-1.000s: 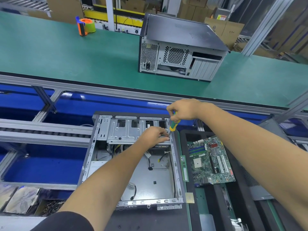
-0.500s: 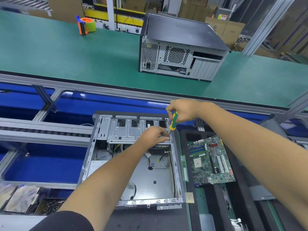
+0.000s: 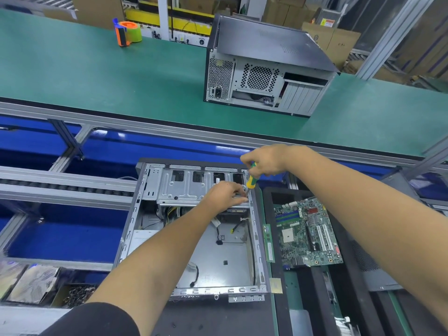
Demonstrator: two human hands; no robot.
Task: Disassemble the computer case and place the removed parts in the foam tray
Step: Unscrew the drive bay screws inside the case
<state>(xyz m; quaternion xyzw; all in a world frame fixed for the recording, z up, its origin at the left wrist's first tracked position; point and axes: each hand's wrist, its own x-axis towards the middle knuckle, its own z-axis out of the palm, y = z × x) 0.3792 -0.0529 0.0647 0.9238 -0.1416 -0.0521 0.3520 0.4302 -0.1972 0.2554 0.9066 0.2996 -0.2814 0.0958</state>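
From the head camera, an open computer case [image 3: 191, 229] lies on its side in front of the person, its inside facing up. Across its far end sits a metal drive cage [image 3: 194, 187], and loose cables [image 3: 219, 235] trail over the bare floor of the case.

The right hand [image 3: 264, 161] is curled round the top of a screwdriver [image 3: 251, 181] with a yellow and green handle, which points down at the far right corner of the case. The left hand [image 3: 225, 196] rests on the right end of the drive cage, its fingertips pinched together just beside the screwdriver's tip; whether they hold a screw cannot be told.

Just right of the case lies a black foam tray [image 3: 278, 275]. A green motherboard [image 3: 308, 234] lies in it, and a narrow green memory stick [image 3: 268, 242] lies along its left edge.

Beyond a metal rail runs a green conveyor belt [image 3: 97, 76]. A second computer case [image 3: 264, 66] stands on it with its back panel toward the camera, and an orange tape dispenser [image 3: 127, 32] sits well to its left.

At the lower left a box of small metal parts [image 3: 77, 294] sits beside silver bags [image 3: 31, 282]
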